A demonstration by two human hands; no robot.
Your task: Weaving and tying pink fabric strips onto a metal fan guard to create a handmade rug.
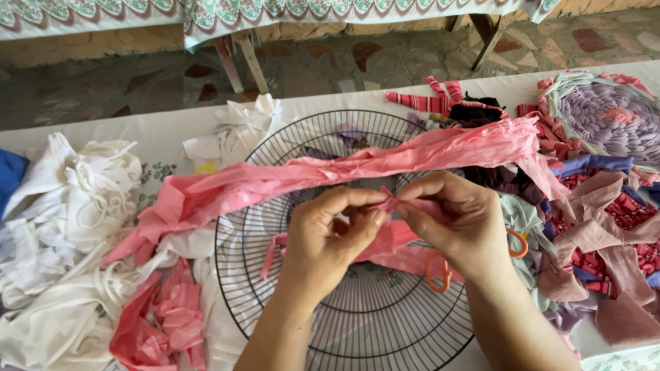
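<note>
My left hand (330,233) and my right hand (457,220) meet over a round black wire fan grille (344,323) on the table. Both pinch the same pink fabric strip (388,203) between thumb and fingers. A longer, wider pink fabric strip (330,168) stretches across the grille from lower left to upper right. Orange-handled scissors (440,271) show below my right hand, partly hidden by it.
White fabric strips (75,227) are heaped at the left, with crumpled pink scraps (165,316) in front. Mixed coloured fabric pieces (598,240) lie at the right. A round woven rag mat (608,113) sits at the far right. Table legs (240,62) stand beyond on a stone floor.
</note>
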